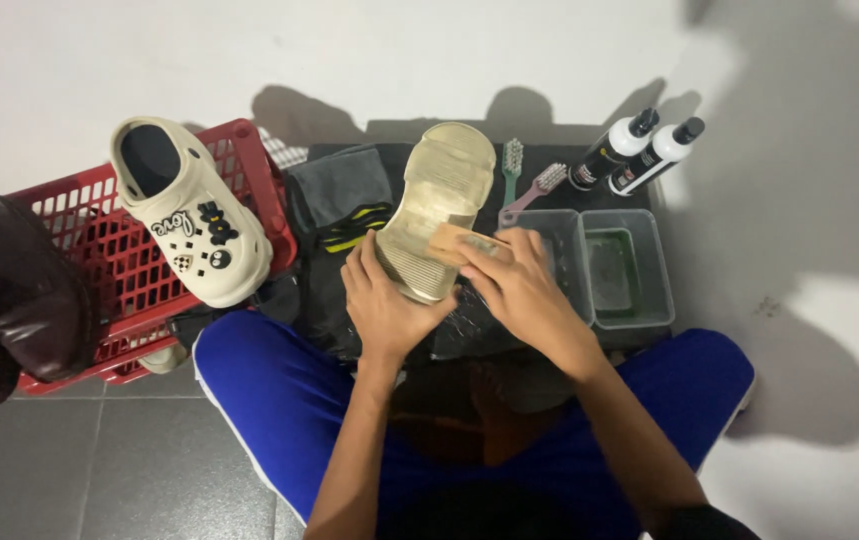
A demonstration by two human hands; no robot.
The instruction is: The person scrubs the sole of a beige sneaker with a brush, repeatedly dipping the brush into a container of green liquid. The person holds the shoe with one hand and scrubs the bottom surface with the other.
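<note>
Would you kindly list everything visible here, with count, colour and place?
clog held sole-up: one, cream, centre
brush in right hand: one, wooden, on the sole
clog with charms: one, cream, on the crate
crate: one, red, left
dark shoe: one, brown, far left
cloths: folded, grey, behind the held clog
spare brushes: two, green and pink, back
bottles: two, black-and-white, back right
tubs: two, clear, right
left hand: grips the clog
right hand: holds the brush

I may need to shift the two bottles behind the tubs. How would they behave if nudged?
The two bottles lie on their sides, so they cannot tip but probably roll easily, being round. Their smooth plastic looks slippery. They rest side by side, so pushing one likely moves the other.
</note>
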